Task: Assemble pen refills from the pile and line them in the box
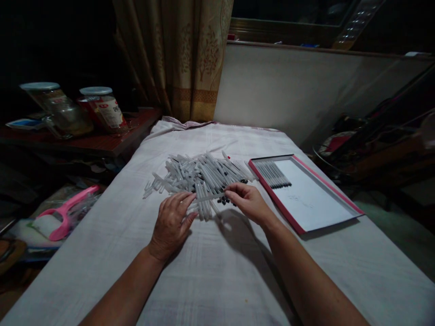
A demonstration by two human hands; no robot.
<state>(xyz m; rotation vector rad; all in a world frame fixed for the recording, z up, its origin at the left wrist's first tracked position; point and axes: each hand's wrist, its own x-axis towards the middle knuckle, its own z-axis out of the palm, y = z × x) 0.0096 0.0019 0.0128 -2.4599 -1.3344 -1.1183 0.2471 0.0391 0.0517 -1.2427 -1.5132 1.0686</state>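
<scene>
A clear pen barrel (212,196) lies crosswise over a small group of barrels in front of a heap. My right hand (249,202) pinches its right end between thumb and fingertips. My left hand (174,221) is at the other end, its index fingertip close to the barrel and its thumb spread apart, beside the grouped barrels (204,212). Whether that fingertip touches the barrel I cannot tell. Behind both hands spreads the heap of clear pen barrels (183,172). Small black pen parts (222,200) lie by my right fingertips.
To the right, a shallow red-edged box (319,217) holds a row of black-tipped pens (272,174) at its left end. A white cloth (190,280) covers the table. Jars (108,111) stand on a side table at left, above a pink handled item (63,215).
</scene>
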